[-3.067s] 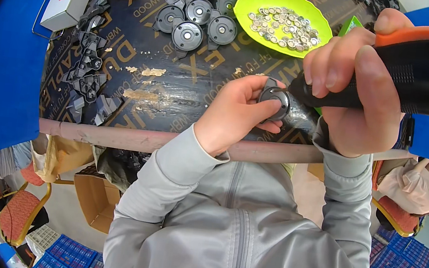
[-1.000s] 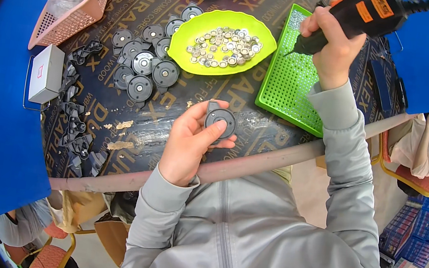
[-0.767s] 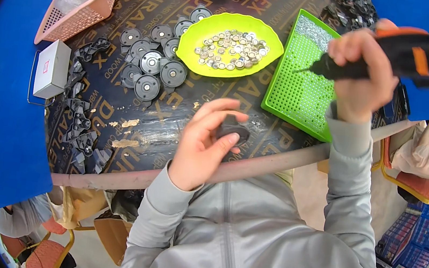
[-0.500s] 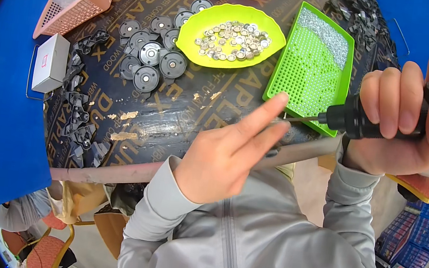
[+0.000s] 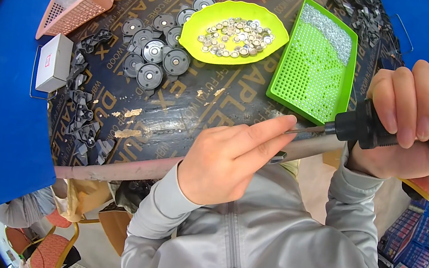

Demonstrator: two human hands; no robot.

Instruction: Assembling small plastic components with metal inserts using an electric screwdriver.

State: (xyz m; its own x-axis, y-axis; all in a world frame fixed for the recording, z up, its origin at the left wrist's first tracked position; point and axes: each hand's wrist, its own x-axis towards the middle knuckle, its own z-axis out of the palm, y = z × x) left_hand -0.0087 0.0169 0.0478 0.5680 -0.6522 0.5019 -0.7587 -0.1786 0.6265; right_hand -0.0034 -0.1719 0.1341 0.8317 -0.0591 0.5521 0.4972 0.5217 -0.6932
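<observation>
My right hand is wrapped round a black electric screwdriver with an orange patch, held sideways above the table's near edge. Its thin bit points left and meets the fingertips of my left hand. The index and middle fingers of that hand are pressed together at the bit's tip. Below them the end of a dark part sticks out; the hand hides the rest of it. Just beyond the bit lies a green perforated tray with many small silvery screws.
A yellow-green bowl holds small round metal pieces. To its left cluster several dark round housings. Black plastic parts, a white box and a pink basket line the left side. More black parts lie far right.
My left index and middle fingers, spread apart before, have come together at the bit's tip. The screwdriver's front end has moved slightly down and to the right.
</observation>
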